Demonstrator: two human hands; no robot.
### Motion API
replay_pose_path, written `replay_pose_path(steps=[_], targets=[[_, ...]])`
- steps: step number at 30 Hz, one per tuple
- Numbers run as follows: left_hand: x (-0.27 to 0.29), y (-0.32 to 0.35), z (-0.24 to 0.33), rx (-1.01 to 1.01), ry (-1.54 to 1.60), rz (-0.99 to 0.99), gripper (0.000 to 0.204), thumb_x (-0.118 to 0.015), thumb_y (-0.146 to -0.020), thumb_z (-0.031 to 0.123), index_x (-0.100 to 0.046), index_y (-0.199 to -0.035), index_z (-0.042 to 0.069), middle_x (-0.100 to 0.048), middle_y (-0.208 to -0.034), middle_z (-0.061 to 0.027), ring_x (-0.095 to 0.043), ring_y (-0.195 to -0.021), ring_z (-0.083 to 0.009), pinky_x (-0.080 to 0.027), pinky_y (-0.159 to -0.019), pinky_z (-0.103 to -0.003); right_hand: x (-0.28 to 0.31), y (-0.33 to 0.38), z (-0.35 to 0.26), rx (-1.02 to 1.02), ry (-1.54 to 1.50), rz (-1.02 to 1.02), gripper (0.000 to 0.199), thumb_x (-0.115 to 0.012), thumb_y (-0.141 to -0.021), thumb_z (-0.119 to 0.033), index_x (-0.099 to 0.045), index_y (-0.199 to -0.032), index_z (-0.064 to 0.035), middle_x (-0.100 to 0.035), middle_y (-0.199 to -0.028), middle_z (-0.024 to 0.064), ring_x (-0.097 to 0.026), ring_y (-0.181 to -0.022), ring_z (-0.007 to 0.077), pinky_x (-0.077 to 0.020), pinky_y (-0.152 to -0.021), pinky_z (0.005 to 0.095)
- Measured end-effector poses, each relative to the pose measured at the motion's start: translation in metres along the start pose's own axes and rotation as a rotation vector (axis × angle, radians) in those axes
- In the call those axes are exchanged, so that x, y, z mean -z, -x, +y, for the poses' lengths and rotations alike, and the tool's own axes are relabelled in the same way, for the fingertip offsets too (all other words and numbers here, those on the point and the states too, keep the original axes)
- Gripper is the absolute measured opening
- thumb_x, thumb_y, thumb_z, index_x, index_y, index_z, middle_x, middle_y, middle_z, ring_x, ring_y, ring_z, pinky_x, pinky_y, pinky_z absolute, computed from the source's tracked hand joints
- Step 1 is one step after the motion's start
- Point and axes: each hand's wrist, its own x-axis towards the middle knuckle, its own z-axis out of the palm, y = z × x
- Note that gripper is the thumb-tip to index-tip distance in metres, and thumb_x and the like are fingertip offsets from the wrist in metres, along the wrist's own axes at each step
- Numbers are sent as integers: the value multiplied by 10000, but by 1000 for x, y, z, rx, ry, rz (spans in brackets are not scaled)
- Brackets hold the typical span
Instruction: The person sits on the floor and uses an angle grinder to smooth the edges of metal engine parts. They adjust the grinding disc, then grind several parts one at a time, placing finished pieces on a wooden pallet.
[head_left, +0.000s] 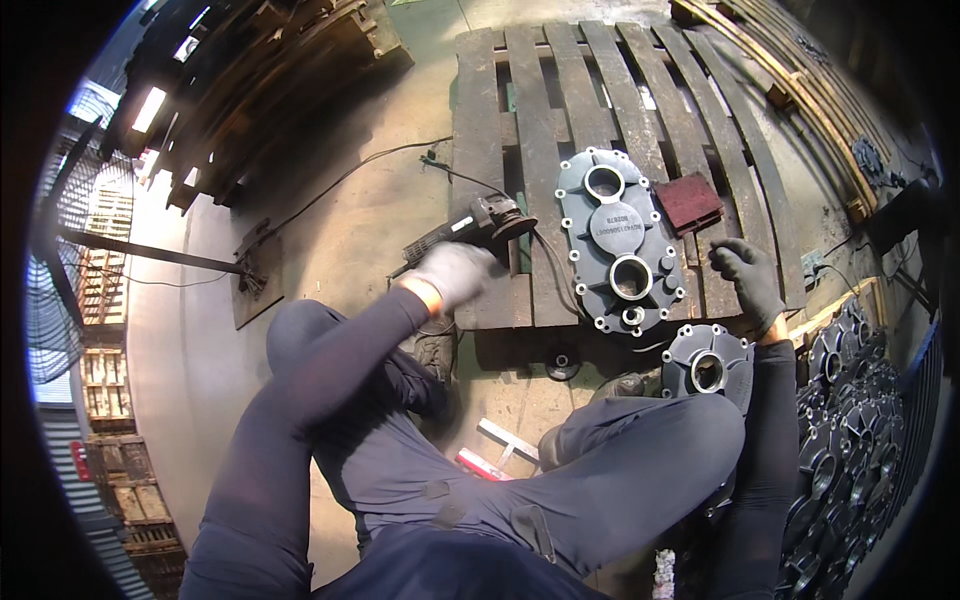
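My left hand (452, 272), in a light grey glove, grips an angle grinder (470, 226) that rests on the left part of a wooden pallet (540, 110). A long dark grey cast metal cover (620, 235) with two round openings and bolt holes lies flat in the pallet's middle. A dark red abrasive pad (688, 203) sits just right of it. My right hand (748, 278), in a dark glove, hovers over the pallet right of the cover, fingers spread, holding nothing. A smaller round casting (707, 367) leans by my right knee.
Several dark castings (850, 400) are stacked at the right. The grinder's cable (340, 180) runs left across the concrete floor. A flat metal plate (258, 272) lies on the floor. Wooden pallets (270, 80) pile up at upper left, timber frames (800, 70) at upper right.
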Motion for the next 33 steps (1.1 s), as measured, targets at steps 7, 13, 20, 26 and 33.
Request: replay_pose_path(steps=[7, 13, 20, 26, 33], targets=[[-28, 9, -138, 488, 256, -126, 700, -917, -780, 464, -722, -1297, 34, -771, -1282, -240, -744, -1199, -412, -592, -1032, -479, -107, 46, -180, 134, 167, -169, 308, -703, -1082, -176, -745, -1292, 45, -777, -1110, 64, -694, -988, 131, -561, -900, 293], [-119, -42, -203, 488, 449, -33, 893, -934, -753, 422, -600, -1483, 31, -659, -1464, -307, -655, -1352, -442, -528, -1132, -469, -184, 10, -205, 166, 375, -328, 317, -717, -1078, -197, -758, -1294, 31, -798, -1138, 100, -725, -1048, 153, -579, -959, 312], [-91, -51, -184, 331, 401, 46, 815, -853, -751, 475, -663, -1414, 39, -778, -1208, -249, -760, -1132, -402, -591, -1002, -476, -185, -49, -107, -11, 707, -354, 361, -743, -1033, -282, -784, -1263, -6, -820, -1137, 209, -797, -1031, 320, -602, -934, 427], [33, 46, -177, 284, 394, 118, 660, -864, -785, 337, -697, -1354, 49, -780, -1055, -171, -772, -920, -258, -607, -852, -394, -198, -50, -117, -92, 620, -520, 238, -724, -1007, -181, -812, -1121, 8, -818, -939, 116, -778, -801, 189, -621, -746, 357], [114, 115, -167, 262, 796, 655, 445, -856, -872, 227, -720, -1225, -7, -712, -949, -41, -635, -843, -121, -519, -796, -289, -281, -10, -91, -262, 965, -1148, 244, -796, -892, -194, -819, -1082, -43, -816, -988, 134, -782, -841, 281, -613, -736, 442]])
